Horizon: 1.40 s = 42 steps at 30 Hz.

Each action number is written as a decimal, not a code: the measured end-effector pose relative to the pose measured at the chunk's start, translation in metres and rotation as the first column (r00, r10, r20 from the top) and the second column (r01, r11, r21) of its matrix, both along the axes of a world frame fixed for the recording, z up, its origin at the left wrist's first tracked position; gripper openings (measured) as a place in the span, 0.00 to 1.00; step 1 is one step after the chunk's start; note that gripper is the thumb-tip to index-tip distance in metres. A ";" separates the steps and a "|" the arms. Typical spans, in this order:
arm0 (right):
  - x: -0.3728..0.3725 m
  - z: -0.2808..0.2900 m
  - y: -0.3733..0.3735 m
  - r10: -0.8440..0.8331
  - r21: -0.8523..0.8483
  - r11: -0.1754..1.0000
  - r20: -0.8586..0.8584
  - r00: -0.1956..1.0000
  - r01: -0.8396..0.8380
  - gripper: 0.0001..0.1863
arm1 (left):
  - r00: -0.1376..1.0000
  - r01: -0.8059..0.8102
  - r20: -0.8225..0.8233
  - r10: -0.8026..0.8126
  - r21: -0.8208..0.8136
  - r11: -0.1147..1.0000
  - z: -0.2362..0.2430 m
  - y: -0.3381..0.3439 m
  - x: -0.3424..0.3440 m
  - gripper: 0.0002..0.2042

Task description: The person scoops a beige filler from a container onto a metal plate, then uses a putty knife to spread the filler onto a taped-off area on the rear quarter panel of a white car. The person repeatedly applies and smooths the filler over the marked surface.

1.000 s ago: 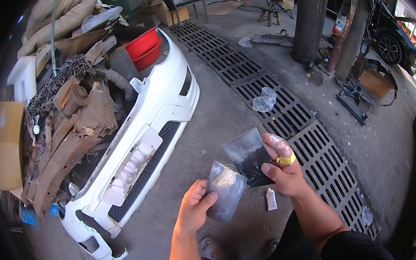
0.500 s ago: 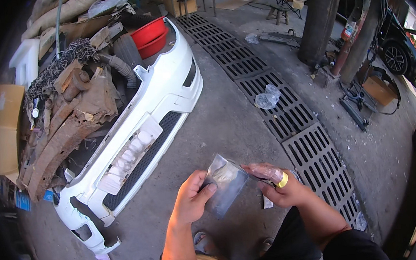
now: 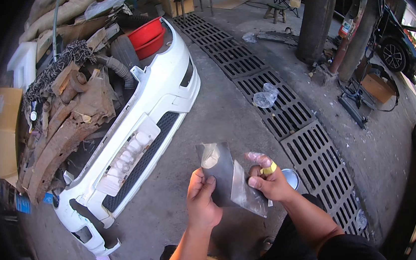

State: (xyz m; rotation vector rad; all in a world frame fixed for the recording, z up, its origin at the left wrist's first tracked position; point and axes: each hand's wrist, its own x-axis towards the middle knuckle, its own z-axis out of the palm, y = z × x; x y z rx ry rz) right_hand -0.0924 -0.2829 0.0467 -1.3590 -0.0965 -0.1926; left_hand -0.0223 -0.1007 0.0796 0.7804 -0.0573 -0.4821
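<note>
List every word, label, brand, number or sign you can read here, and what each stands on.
No text is readable.
Cardboard box at left: pale label, too small.
Red-and-white container by the post: any print too small and blurred.
Dark sheet in the left hand, pale sheet in the right hand: no lettering discernible.

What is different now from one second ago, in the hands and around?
The right hand lowered the right plate from higher than the left plate to lower; the left hand swung the left plate's top leftward. Neither was let go; the bumper stayed put.
</note>
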 end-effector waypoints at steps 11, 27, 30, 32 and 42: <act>0.014 0.017 0.006 -0.438 -0.060 0.879 0.284 0.853 0.472 0.34 | 0.975 -0.220 0.048 0.215 0.134 0.966 0.005 -0.002 -0.006 0.10; -0.009 0.015 0.024 -0.173 -0.557 0.633 0.575 0.799 0.538 0.32 | 0.973 -0.231 -0.024 0.231 0.005 0.973 -0.009 -0.012 -0.006 0.09; -0.012 0.009 0.017 -0.208 -0.558 0.631 0.547 0.811 0.538 0.34 | 0.972 -0.233 0.021 0.232 0.039 0.972 -0.003 -0.009 -0.002 0.09; -0.004 0.020 0.017 -0.242 -0.407 0.776 0.512 0.824 0.481 0.36 | 0.957 -0.275 0.146 0.250 0.181 0.944 -0.012 -0.007 -0.003 0.09; -0.014 0.011 0.029 -0.201 -0.780 0.516 0.291 0.935 0.354 0.34 | 0.802 -0.436 0.542 0.250 0.246 0.865 -0.013 -0.004 0.000 0.12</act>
